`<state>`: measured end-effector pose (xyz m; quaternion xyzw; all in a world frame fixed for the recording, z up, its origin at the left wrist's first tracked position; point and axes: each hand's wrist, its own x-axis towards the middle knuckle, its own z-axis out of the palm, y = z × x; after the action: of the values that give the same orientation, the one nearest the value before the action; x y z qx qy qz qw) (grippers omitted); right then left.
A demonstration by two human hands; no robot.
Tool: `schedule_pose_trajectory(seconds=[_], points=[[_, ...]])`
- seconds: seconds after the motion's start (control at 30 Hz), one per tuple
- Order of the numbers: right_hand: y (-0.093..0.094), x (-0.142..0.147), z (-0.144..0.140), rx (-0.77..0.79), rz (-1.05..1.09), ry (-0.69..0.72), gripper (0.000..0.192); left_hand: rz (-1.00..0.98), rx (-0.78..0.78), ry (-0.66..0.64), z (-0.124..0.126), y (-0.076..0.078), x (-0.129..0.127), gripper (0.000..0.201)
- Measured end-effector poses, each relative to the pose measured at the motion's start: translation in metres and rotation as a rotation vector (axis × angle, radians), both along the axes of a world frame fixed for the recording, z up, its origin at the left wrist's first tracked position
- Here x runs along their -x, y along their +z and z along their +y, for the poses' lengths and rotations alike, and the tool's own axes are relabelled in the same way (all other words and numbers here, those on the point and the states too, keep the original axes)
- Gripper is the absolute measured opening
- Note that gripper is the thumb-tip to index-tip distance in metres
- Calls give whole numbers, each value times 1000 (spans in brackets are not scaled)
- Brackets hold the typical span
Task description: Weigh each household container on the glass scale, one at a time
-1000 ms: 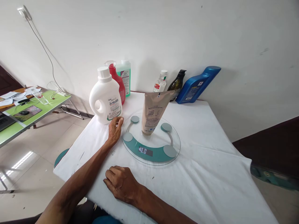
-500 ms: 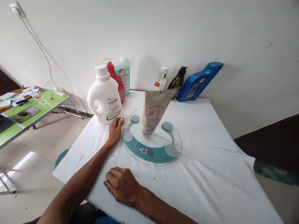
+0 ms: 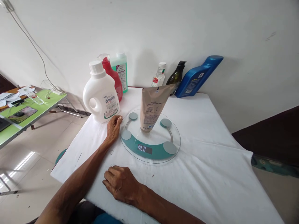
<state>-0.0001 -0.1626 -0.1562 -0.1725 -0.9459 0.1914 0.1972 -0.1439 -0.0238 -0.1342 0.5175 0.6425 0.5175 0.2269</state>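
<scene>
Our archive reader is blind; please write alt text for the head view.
A beige tube stands cap-down on a round glass scale. The left hand rests beside it, by a white jug; the right hand lies on the white tablecloth.

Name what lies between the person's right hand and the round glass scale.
In the head view, only bare white tablecloth lies between the right hand and the glass scale.

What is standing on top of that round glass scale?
A tan tube stands cap-down on the glass scale, near its middle. The display in front is lit. The cap's contact with the glass is mostly hidden by the tube itself.
</scene>
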Motion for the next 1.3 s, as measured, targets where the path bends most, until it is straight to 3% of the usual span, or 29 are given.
schedule_pose_trajectory(seconds=[0.53,1.3], points=[[4,-2,0,22,-20,18,22,-3,-22,-12,-4,9,-5,34],[2,-1,0,20,7,12,23,-41,-3,0,-2,7,-5,28]])
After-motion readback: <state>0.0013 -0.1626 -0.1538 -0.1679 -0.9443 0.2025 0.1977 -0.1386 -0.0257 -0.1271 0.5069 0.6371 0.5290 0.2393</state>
